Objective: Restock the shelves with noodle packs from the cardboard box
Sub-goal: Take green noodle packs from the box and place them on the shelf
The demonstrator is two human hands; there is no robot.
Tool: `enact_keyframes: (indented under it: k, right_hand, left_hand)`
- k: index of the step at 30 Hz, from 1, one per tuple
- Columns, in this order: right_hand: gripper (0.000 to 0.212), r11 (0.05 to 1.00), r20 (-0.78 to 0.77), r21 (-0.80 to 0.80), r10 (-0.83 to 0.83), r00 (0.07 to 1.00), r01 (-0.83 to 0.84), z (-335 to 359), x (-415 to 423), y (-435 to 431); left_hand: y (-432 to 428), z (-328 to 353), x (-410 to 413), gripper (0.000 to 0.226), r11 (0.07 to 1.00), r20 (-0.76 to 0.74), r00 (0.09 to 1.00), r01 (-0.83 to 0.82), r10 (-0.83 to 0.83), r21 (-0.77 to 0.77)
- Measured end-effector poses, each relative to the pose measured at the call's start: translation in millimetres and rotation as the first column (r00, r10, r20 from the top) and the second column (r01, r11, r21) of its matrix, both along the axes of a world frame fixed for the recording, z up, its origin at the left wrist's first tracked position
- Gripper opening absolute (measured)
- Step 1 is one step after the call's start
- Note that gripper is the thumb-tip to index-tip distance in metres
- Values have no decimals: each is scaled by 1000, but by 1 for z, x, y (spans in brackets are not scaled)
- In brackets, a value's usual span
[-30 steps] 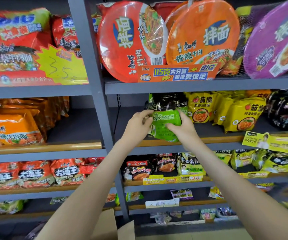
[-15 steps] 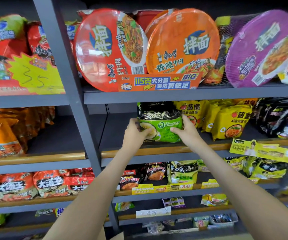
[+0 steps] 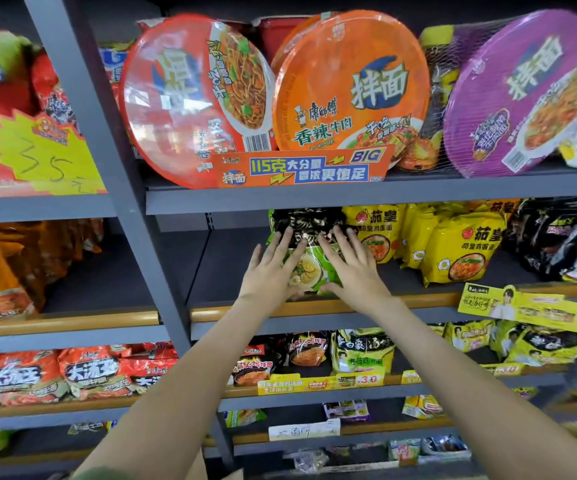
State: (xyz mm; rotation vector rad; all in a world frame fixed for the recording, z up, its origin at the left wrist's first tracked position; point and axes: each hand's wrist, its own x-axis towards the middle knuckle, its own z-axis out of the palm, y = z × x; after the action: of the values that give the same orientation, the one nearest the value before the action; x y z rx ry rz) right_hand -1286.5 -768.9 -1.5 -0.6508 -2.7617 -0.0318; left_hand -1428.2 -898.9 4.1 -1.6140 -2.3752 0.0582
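Noodle pack [image 3: 309, 268], black across the top and green below with a printed bowl of soup, stands upright near the front of the middle shelf [image 3: 231, 271], just left of the row of yellow packs [image 3: 453, 251] and, as far as we can tell, touching the nearest one. We see our left hand [image 3: 273, 268] and right hand [image 3: 353, 271] both laid flat on its face, fingers straight and fanned apart, pressing rather than gripping; no finger curls round an edge. We judge the pack light and puffy, a pillow of air and brittle noodle blocks under glossy film, so it should dent easily, crackle, and slide under a dry palm. We would take it by its two sides, where the film is backed by the blocks, not by the thin crimped ends, and nudge it with flat palms so nothing inside snaps. The shelf is smooth grey painted metal with a wood-toned front lip [image 3: 418, 301] that should stop the base slipping forward. Above, round bowl noodles [image 3: 349, 88] with shiny shrink-wrapped lids lean on edge, one purple bowl [image 3: 522, 91] under netting.
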Motion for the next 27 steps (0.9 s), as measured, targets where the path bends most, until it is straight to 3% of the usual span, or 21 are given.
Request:
enact_keyframes:
  k: [6, 8, 11, 16, 18, 22, 27]
  right_hand:
    - [99, 967, -65, 255, -8, 998, 24, -15, -6, 6]
    - [94, 964, -52, 266, 3, 999, 11, -22, -7, 10]
    - [85, 960, 2, 280, 25, 1000, -24, -21, -8, 22]
    - [83, 967, -17, 251, 44, 999, -38, -20, -5, 22]
    - [79, 970, -90, 240, 51, 995, -28, -20, -1, 13]
    - [70, 978, -254, 205, 101, 962, -48, -25, 3, -22]
    - [67, 972, -342, 129, 229, 911, -195, -51, -2, -85]
  left_hand:
    - [4, 8, -8, 93, 998, -162, 987, 12, -3, 57]
    - [3, 6, -11, 91, 996, -178, 980, 92, -91, 2]
    - [3, -6, -15, 60, 963, -226, 941, 267, -250, 46]
    - [6, -15, -12, 75, 974, -287, 941, 211, -179, 85]
    - [6, -15, -5, 82, 971, -229, 965, 171, -130, 169]
    - [-10, -19, 18, 59, 955, -110, 991, 101, -72, 280]
    - [-67, -55, 34, 54, 933, 33, 999, -6, -7, 361]
